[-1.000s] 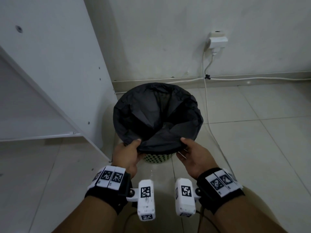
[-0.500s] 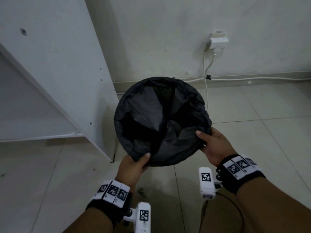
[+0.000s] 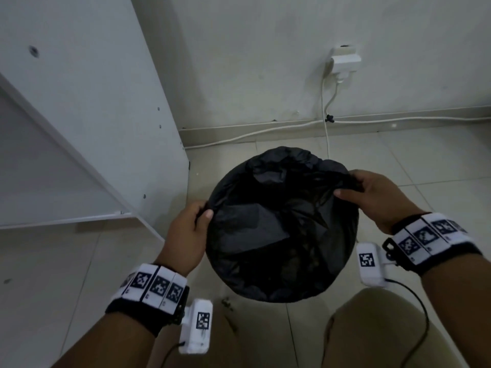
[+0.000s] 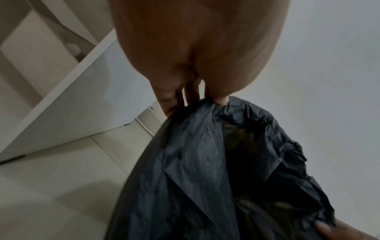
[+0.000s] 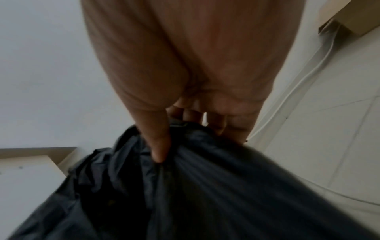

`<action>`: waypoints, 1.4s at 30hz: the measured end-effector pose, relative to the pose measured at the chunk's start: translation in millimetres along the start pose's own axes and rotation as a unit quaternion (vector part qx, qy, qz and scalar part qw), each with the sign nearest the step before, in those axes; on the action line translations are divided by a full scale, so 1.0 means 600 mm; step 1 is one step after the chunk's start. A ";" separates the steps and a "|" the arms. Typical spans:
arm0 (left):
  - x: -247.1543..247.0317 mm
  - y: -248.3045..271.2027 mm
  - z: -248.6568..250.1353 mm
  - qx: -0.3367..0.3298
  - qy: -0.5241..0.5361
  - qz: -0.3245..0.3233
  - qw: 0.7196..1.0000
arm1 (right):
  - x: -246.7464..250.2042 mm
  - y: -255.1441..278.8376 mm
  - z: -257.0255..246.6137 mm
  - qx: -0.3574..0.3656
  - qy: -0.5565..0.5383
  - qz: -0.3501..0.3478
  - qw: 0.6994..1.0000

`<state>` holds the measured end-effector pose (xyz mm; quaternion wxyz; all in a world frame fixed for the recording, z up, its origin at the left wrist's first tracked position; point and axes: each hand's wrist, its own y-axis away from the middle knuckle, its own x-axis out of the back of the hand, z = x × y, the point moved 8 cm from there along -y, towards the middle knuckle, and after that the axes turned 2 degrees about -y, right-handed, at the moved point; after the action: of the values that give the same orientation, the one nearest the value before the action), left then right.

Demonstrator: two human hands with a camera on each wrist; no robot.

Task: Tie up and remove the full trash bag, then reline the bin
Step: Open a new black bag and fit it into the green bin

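A black trash bag [image 3: 281, 229] hangs open-mouthed in the middle of the head view, over the tiled floor. It hides the bin completely. My left hand [image 3: 204, 211] pinches the bag's rim on its left side, thumb on top. On the far right side of the rim, my right hand [image 3: 345, 185] grips a bunched fold. The left wrist view shows the left hand [image 4: 218, 100] pinching crinkled black plastic [image 4: 205, 170]. In the right wrist view the right hand [image 5: 164, 146] has its thumb pressed into the stretched bag [image 5: 205, 194].
A white cabinet [image 3: 93, 115] stands close on the left. On the back wall a plug sits in a socket [image 3: 345, 62], and its white cable [image 3: 326, 134] drops to the baseboard behind the bag. Small dark crumbs [image 3: 227, 304] lie on the floor. My knee [image 3: 372, 328] is at bottom right.
Both hands slid from the rim's near edge out to its left and right sides. The bag's mouth came nearer, and the bin's dotted wall dropped out of sight.
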<state>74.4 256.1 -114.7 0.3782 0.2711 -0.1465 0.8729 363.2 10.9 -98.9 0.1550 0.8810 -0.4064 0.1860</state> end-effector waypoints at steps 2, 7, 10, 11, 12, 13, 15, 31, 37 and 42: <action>-0.005 0.011 -0.005 0.004 -0.004 -0.010 1.000 | 0.015 0.011 -0.025 0.021 0.071 0.107 0.992; 0.003 0.052 0.004 0.022 0.017 -0.008 1.000 | -0.044 0.112 -0.118 0.023 -0.060 0.356 0.932; 0.007 0.076 -0.001 0.040 0.036 -0.003 0.999 | -0.215 0.094 -0.078 -0.176 -0.339 0.165 0.909; 0.009 0.081 -0.003 0.044 0.035 -0.005 0.998 | -0.270 0.089 -0.066 -0.238 -0.393 0.102 0.882; 0.012 0.085 -0.005 0.046 0.032 -0.006 0.998 | -0.316 0.083 -0.059 -0.277 -0.422 0.045 0.862; 0.016 0.088 -0.007 0.048 0.030 -0.010 0.998 | -0.356 0.075 -0.055 -0.293 -0.440 -0.001 0.849; 0.019 0.092 -0.012 0.055 0.033 -0.022 0.998 | -0.416 0.055 -0.037 -0.308 -0.471 -0.065 0.824; 0.039 0.092 -0.039 0.089 0.083 -0.026 0.992 | -0.399 0.040 0.012 -0.278 -0.269 0.123 0.914; 0.040 0.104 -0.043 0.085 0.081 -0.033 0.993 | -0.381 0.009 0.054 -0.308 -0.172 0.123 0.927; 0.037 0.110 -0.042 0.070 0.070 -0.027 0.995 | -0.445 -0.034 0.082 -0.353 -0.172 -0.039 0.919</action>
<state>3.6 236.6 -125.5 0.3908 0.2393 -0.0506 0.8874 228.9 178.4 -266.1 0.3907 0.8027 -0.4314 -0.1303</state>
